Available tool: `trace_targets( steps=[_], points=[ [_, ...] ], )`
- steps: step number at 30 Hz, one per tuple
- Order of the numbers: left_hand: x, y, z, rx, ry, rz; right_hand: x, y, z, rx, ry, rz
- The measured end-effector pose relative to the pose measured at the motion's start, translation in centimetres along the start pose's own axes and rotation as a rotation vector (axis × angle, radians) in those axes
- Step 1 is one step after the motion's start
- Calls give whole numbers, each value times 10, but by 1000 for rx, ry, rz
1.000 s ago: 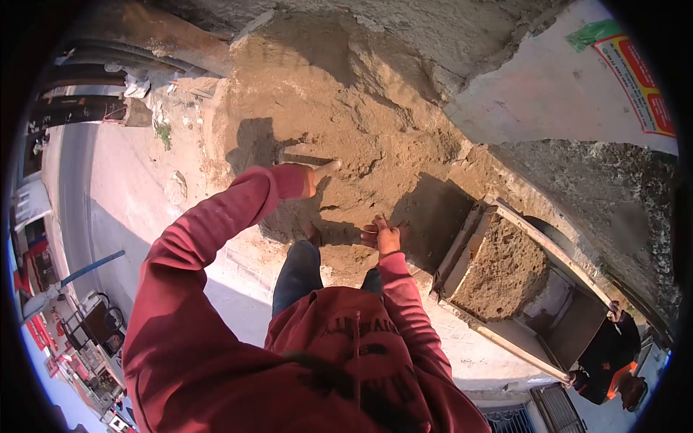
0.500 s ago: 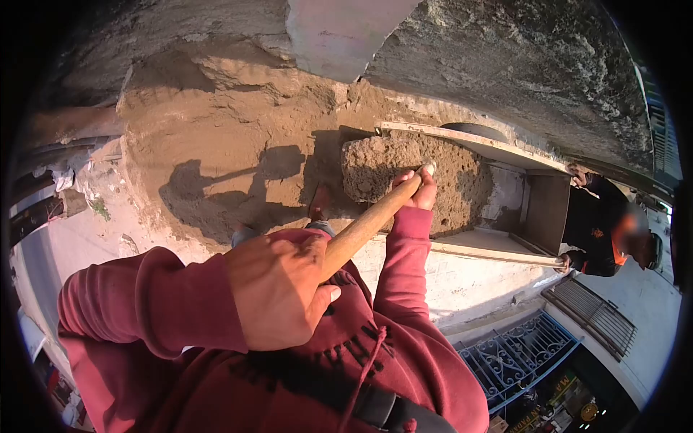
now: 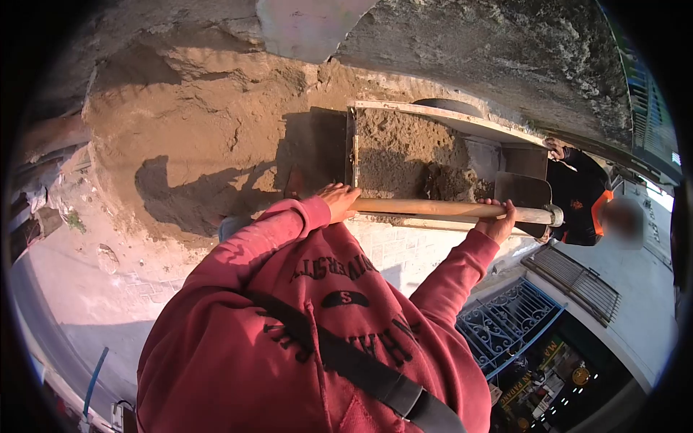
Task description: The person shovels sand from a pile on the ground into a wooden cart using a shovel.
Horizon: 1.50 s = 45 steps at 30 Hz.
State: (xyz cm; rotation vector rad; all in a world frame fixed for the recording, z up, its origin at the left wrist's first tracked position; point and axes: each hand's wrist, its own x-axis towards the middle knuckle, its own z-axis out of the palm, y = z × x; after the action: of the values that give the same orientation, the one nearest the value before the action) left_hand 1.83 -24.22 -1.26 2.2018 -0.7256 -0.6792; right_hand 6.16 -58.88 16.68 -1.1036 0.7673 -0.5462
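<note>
A hoe with a long wooden handle lies level across in front of my chest. My left hand is closed on the handle's left end. Near the metal collar, my right hand wraps round the handle. The dark hoe blade is at the right, over the far end of a box-shaped cart. Brown sand fills much of the cart, with a darker, damp-looking clump near its middle.
Another person in dark clothing is at the cart's right end, one hand on its rail. A sand heap spreads at the left. A rough grey wall runs behind. A blue metal railing and a grating lie lower right.
The hoe has swung right, its sand-laden blade now tipped and bare-looking over the cart. My left hand moved forward, my right hand rightward. The cart sits slightly further left in view.
</note>
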Motion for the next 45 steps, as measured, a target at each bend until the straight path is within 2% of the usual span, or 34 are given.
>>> trace_targets(
  steps=[2, 4, 6, 8, 10, 12, 13, 14, 16, 18, 22, 24, 26, 28, 29, 30, 31, 32, 33, 35, 36, 37, 38, 40, 41, 43, 45],
  points=[
    [2, 8, -14, -43, 50, 100, -12, -33, 7, 42, 14, -28],
    [-2, 14, -37, -160, 37, 91, -34, -45, 20, 49, -18, -71],
    [-7, 5, -52, -130, -9, 48, -56, -38, 40, 50, -101, -131],
    [-32, -11, -79, -75, -112, -73, -66, -12, 57, 93, -134, -89],
    [-73, -25, -92, -117, -92, -182, -74, 24, 76, 129, -186, -44],
    [-107, -52, -84, -239, -28, -196, -80, 68, 97, 166, -247, 80],
    [-129, -52, -96, -201, -14, -231, -91, 89, 114, 174, -273, 167],
    [-149, -65, -88, -137, 97, -216, -100, 110, 130, 177, -295, 251],
    [-181, -85, -91, -224, 46, -429, -116, 166, 159, 105, -358, 320],
    [-196, -115, -86, -217, -41, -631, -118, 240, 181, 52, -384, 375],
    [-196, -244, -10, -156, 3, -673, -99, 415, 221, -74, -381, 497],
    [-184, -325, 26, -166, 43, -705, -94, 509, 238, -125, -347, 439],
    [-171, -407, 61, -189, 54, -797, -107, 613, 256, -318, -253, 326],
    [-169, -458, 60, -229, 2, -900, -139, 737, 249, -576, -268, 206],
    [-182, -476, 64, -297, 6, -939, -170, 790, 245, -694, -213, 224],
    [-200, -485, 70, -358, 9, -981, -177, 852, 228, -893, -206, 346],
    [-221, -487, 75, -375, -12, -1002, -196, 906, 205, -1305, -299, 142],
    [-243, -487, 74, -471, -43, -1038, -209, 931, 184, -1308, -299, 167],
    [-256, -485, 69, -555, -66, -1061, -216, 947, 176, -530, -160, 686],
    [-258, -456, 67, -572, -26, -1042, -217, 920, 184, 294, -9, 1070],
    [-257, -434, 65, -593, 18, -1042, -222, 895, 186, -303, -216, 962],
    [-245, -408, 36, -395, -39, -987, -229, 871, 203, -877, -434, 787],
    [-234, -392, 21, -430, -13, -1006, -227, 854, 216, -870, -456, 787],
    [-215, -360, -11, -580, 76, -1062, -220, 821, 226, -742, -424, 1077],
    [-207, -346, -28, -577, 87, -1071, -215, 811, 234, -741, -383, 1093],
    [-192, -320, -60, -685, 294, -927, -205, 789, 243, -751, -442, 1139],
    [-177, -284, -87, -769, 297, -907, -190, 764, 236, -776, -492, 1187]
  ],
)
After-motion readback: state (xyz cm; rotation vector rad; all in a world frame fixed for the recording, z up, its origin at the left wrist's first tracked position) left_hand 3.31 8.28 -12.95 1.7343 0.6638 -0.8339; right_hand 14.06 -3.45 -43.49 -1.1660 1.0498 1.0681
